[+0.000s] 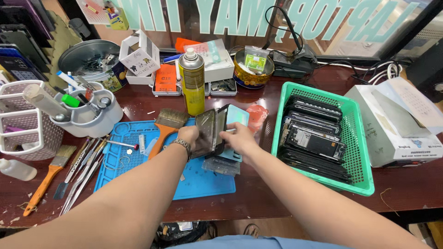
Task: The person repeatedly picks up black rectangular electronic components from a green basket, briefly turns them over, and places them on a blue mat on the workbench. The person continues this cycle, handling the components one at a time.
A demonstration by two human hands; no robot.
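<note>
Above the blue mat [203, 182], your left hand [188, 136] and right hand [237, 140] both grip 1 dark phone frame [210, 131], its long axis upright, between both hands.

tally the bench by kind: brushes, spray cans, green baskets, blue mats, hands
Brushes: 2, one on the blue mat, one left of it
Spray can: 1
Green basket: 1
Blue mat: 1
Hands: 2, left hand and right hand, both on a phone part
Total: 7
</note>
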